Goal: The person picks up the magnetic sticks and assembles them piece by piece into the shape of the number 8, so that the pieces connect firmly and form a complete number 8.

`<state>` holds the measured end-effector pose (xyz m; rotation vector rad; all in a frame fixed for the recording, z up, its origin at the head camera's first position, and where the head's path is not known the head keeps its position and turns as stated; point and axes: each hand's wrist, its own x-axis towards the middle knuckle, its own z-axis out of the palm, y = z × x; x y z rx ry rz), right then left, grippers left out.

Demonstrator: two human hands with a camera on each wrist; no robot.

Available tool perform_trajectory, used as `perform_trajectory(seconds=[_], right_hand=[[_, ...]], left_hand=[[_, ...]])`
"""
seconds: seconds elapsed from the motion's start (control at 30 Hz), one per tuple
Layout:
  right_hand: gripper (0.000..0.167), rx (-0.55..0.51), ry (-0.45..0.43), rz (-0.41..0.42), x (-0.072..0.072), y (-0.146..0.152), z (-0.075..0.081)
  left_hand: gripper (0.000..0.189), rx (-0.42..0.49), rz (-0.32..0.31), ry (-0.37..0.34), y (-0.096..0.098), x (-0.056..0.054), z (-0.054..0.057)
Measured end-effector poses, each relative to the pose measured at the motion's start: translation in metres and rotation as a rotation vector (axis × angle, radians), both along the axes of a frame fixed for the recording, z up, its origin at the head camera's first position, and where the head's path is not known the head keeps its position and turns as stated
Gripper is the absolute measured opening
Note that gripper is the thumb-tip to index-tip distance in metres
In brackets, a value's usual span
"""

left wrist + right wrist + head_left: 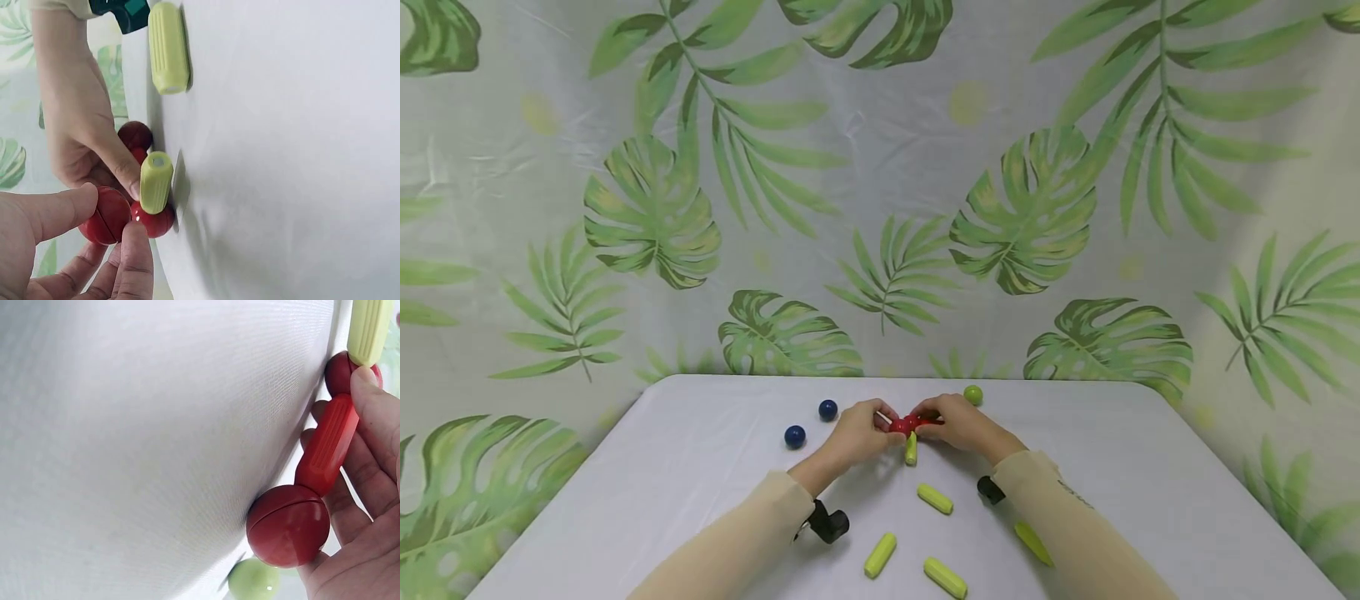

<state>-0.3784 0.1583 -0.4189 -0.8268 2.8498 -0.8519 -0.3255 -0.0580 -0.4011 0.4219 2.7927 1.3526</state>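
One red ball (107, 217) sits pinched in my left hand (859, 431); my right hand (961, 425) grips a red stick (328, 445); joining seems underway, next needing careful alignment.

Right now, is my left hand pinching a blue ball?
No, your left hand pinches a red ball instead.

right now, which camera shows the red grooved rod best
The right wrist view: the red grooved rod shows large and nearly whole between two glossy red balls. The head view shows it tiny, partly hidden by the right hand; the left wrist view only a sliver past that hand.
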Motion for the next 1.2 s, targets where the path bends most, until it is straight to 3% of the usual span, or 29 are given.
perform_trajectory(seconds=[0.33,0.6,0.8,1.2], right_hand=[[0.025,0.001,0.008,0.003,0.002,0.0,0.001],[0.026,0.009,-0.002,-0.029,0.004,-0.002,0.003],[0.026,0.012,0.008,-0.021,0.003,-0.001,0.002],[0.025,0.01,0.017,0.009,0.003,0.0,0.002]], left_hand=[[0.028,0.029,-0.081,-0.071,0.0,0.023,-0.005],[0.028,0.026,-0.106,-0.091,0.0,0.032,-0.008],[0.028,0.026,-0.103,-0.126,0.002,0.033,-0.011],[0.027,0.006,-0.132,-0.081,0.004,0.032,-0.018]])
